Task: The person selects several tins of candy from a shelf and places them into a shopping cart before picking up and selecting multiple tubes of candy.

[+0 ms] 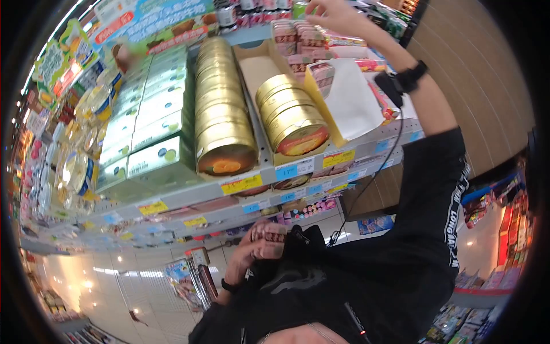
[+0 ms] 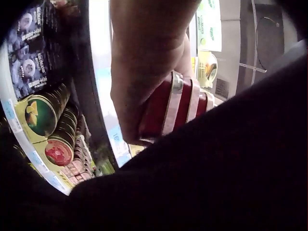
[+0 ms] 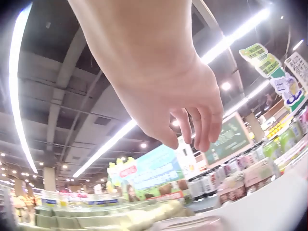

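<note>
Pink-red tins (image 1: 276, 236): held in front of the chest, at the near side of the shelf; in the left wrist view they range side by side, their pale bands nearly upright.
Left hand (image 1: 256, 246): fingers clamped round these tins.
Shelf rail (image 1: 195, 195): the near edge, carrying price tags, between the held tins and the goods.
Gold tins (image 1: 292, 114): a short row in a carton, its long axis running back from the rail.
White-lined box (image 1: 352, 97): to the right of the short row; its raised yellow-edged side appears to be the edge to clear.
Pink packs (image 1: 285, 35): on the shelf behind the gold tins; alike in colour to the held tins, sameness uncertain.
Right hand (image 1: 331, 14): the nearer hand to the packs; fingers drooping, slightly apart, gripping nothing.
Governing relation, as judged: packs lie below the right fingers, leftward in the head view; a downward approach looks freest.
Room: air above the packs; dark jars (image 3: 197, 186) close beside them.
Banner (image 3: 154, 168): farther off.
</note>
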Demonstrator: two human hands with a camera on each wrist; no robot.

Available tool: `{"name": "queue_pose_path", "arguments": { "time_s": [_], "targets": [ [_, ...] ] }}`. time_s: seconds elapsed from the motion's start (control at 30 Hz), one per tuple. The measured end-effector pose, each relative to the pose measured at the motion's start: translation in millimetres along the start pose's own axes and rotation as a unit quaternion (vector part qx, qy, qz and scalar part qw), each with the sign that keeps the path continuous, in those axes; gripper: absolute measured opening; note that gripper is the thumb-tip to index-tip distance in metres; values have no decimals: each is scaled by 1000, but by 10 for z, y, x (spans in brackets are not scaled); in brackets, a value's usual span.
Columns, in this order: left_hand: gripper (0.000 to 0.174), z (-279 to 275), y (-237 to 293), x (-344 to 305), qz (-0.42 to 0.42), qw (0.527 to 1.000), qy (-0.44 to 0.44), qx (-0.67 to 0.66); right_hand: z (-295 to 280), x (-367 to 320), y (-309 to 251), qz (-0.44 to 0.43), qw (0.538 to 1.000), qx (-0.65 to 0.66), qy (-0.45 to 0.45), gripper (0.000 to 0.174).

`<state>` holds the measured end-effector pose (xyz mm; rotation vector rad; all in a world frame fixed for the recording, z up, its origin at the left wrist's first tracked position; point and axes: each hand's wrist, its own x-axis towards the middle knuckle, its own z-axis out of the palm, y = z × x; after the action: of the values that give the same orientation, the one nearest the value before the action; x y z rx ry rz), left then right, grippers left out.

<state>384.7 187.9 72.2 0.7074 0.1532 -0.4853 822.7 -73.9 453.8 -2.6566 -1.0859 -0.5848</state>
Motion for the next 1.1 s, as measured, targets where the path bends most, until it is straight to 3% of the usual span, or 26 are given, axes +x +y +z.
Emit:
{"name": "queue_pose_path", "arguments": {
  "time_s": [0.1,0.2,0.27,0.33,0.4,0.43,0.5,0.6,0.73,0.87,1.0,1.1],
  "targets": [
    [94,265,204,-54,23,996,-34,-74,-454,-356,-899,9,987,160,17,29],
    [90,549,402,-111,54,993,-37,-102,-269,-852,-1468,-54,952,294,58,21],
    [90,611,472,-46,69,990,-63,-107,-402,-1164,-1891,-119,978,154,-78,13],
    [87,789,549,-30,81,989,-59,-108,-395,-1426,-2201,-106,946,242,-187,11],
    [84,884,591,30,115,984,-95,-99,-215,-1595,-2297,-241,926,238,-164,24],
    [84,944,626,41,121,984,-96,-91,-184,-1675,-2334,-238,928,235,-165,24],
    [85,1009,654,53,125,984,-100,-84,-143,-1801,-2382,-278,921,105,-250,31],
    [86,1083,660,80,140,982,-105,-74,-50,-1888,-2411,-253,908,84,-323,37],
    [89,1185,672,120,151,981,-107,-52,96,-2017,-2392,-210,911,146,-322,39],
    [93,1266,637,63,124,988,-74,-47,44,-2054,-2293,-178,908,167,-340,38],
    [93,1254,586,130,141,982,-123,-14,-32,-2040,-2325,-142,887,243,-365,34],
    [89,1288,586,125,146,981,-116,-62,-308,-1860,-2390,-122,862,266,-413,32]
  ]
}}
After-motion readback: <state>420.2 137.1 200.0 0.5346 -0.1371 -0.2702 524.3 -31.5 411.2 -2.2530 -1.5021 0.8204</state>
